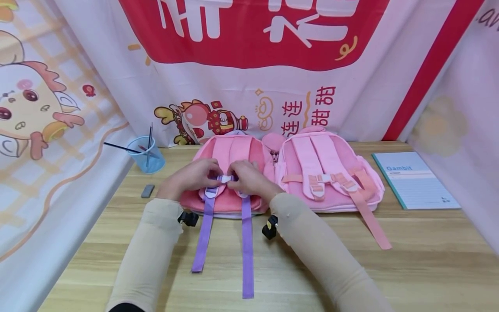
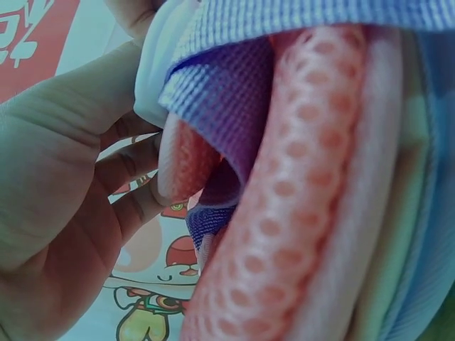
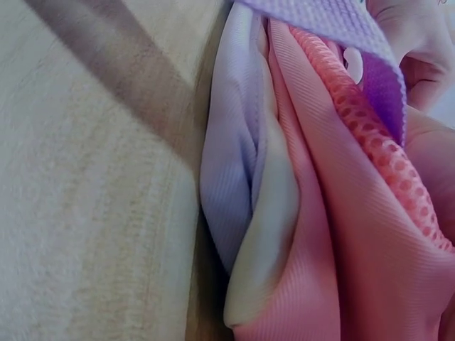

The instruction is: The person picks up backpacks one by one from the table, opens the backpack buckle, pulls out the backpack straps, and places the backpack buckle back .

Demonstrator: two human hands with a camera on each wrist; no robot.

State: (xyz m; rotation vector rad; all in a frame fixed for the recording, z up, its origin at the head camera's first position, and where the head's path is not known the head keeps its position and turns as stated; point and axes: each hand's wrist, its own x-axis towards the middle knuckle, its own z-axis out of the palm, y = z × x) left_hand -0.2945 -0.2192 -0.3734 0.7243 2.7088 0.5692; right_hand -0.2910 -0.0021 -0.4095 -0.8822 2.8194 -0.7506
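Observation:
A pink backpack (image 1: 228,203) with purple webbing lies with its shoulder straps facing up. My left hand (image 1: 195,175) pinches the left side of the white buckle (image 1: 225,178) on its chest strap. From the other side, my right hand (image 1: 249,177) pinches the same buckle between thumb and fingers. Two purple strap tails, a left one (image 1: 203,249) and a right one (image 1: 247,255), hang toward me over the table. In the left wrist view, purple webbing (image 2: 220,89) passes through a white plastic slider, beside a mesh-covered coral shoulder strap (image 2: 284,192).
A second pink backpack (image 1: 339,154) with a fastened chest strap lies to the right. A blue pen cup (image 1: 152,164) and a grey eraser (image 1: 147,191) are on the left. At the far right lies a notebook (image 1: 421,184). A printed curtain (image 1: 241,78) closes off the table's back.

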